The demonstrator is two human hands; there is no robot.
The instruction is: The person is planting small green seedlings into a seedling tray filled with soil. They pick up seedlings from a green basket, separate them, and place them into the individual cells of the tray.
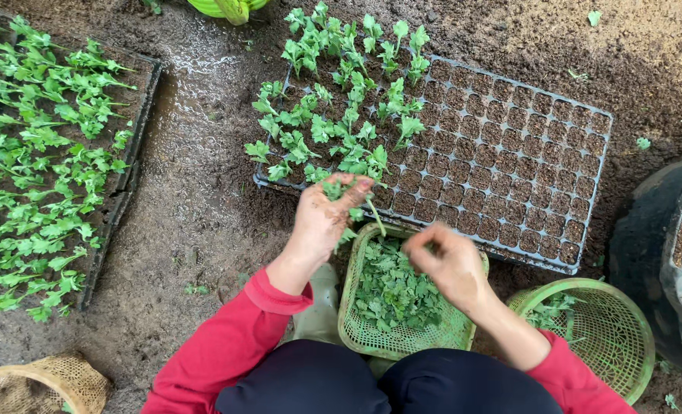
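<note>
Here, cutting (pixel 373 213) stem-down, near-vertical.

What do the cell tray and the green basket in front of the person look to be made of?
The cell tray looks like thin moulded plastic, dark and matt: a regular grid of cells with thin walls, filled with soil. The green basket seems moulded plastic too: even pale green colour, uniform lattice mesh, smooth rim. The left hand holds a seedling at the tray's edge.
</note>
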